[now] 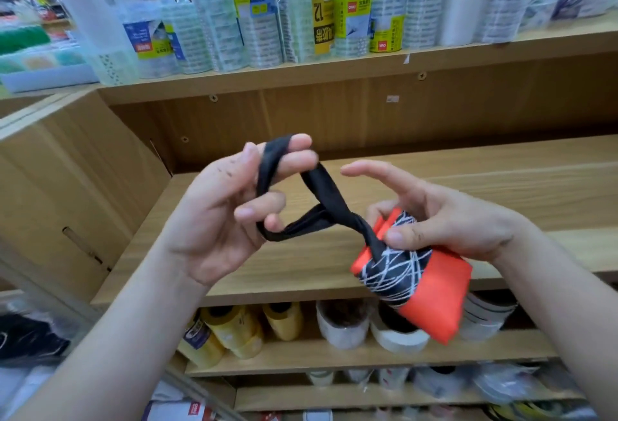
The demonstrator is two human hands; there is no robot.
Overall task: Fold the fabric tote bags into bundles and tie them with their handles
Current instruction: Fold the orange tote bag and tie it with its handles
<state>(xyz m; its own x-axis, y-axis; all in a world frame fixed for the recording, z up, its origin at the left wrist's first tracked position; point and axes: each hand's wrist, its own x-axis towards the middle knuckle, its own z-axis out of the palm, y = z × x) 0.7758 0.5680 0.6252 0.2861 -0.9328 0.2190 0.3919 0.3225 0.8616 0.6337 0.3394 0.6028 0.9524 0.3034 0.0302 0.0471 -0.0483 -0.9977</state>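
Now: folded tote bundle [444,290], orange with a black-and-white band, held in the air above wooden shelf [535,180]. Right hand [448,216] clasps it, thumb pressing, index finger straight. Left hand [214,206] fingers hooked through black handle loop [321,181], stretching it.

A stationery shop: wooden shelves [334,69] stocked with packaged tape rolls [261,19].

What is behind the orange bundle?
The right hand grips the bundle; tape rolls sit on the shelf behind. The bundle covers part of the hand and of one roll.
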